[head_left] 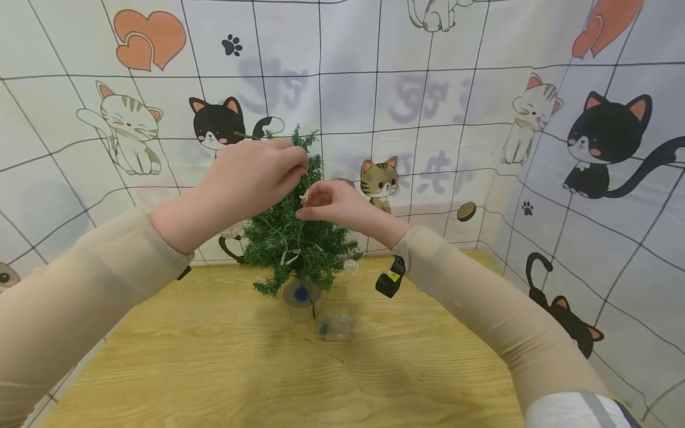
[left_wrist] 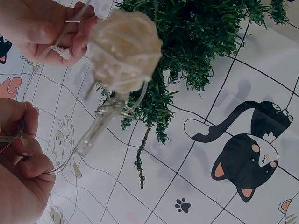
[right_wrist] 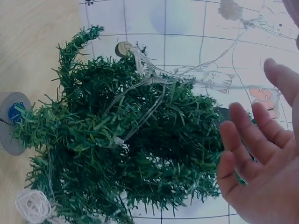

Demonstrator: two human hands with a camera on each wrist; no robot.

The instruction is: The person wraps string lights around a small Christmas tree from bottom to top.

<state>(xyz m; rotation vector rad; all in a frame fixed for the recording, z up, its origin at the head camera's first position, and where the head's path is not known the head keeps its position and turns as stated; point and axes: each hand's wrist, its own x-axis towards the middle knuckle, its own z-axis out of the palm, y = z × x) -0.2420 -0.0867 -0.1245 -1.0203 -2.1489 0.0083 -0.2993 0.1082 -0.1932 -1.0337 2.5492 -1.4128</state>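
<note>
A small green artificial Christmas tree [head_left: 299, 244] stands before me, wound with a clear-wired string of ball lights [right_wrist: 152, 80]. My left hand [head_left: 257, 169] is up by the treetop, pinching the light wire between thumb and fingers. In the left wrist view, a cream wicker ball light [left_wrist: 126, 51] hangs in front of the tree on that wire. My right hand [head_left: 342, 205] is just right of the upper branches, thumb apart from the loosely bent fingers. Wire with a small white bit passes across its fingertips in the left wrist view.
The tree's round clear base [head_left: 297, 312] holds a blue ball [head_left: 301, 293] on the wooden table [head_left: 225, 356]. A clear battery box [head_left: 335, 328] lies in front of it. A white wicker ball [head_left: 350, 267] hangs low at right. A cat-print cloth [head_left: 353, 35] stands close behind.
</note>
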